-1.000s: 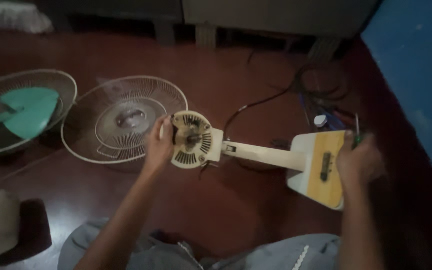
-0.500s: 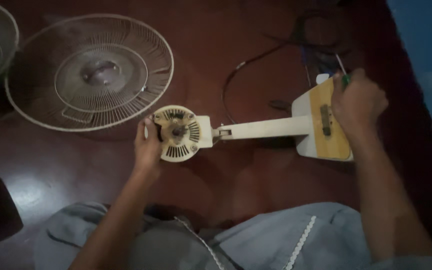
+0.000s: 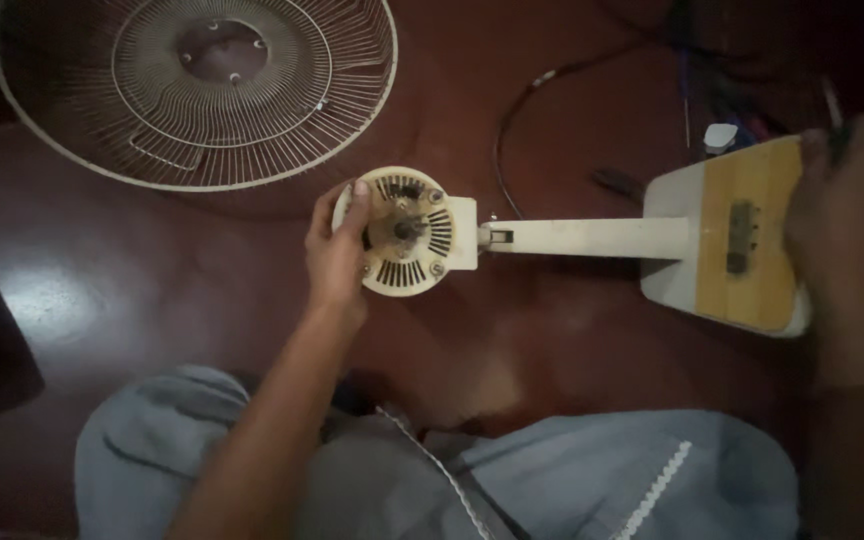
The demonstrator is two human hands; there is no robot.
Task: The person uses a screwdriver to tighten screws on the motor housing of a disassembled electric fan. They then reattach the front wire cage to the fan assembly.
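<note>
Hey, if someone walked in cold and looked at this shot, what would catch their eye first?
Probably the stripped fan body lying across the middle of the dark red floor, its round cream motor housing gripped at its edge by the left hand. At the right, the right hand rests on the fan's base, which has a wooden-coloured panel. Top left lies a round wire fan guard, apart from the fan.
</note>
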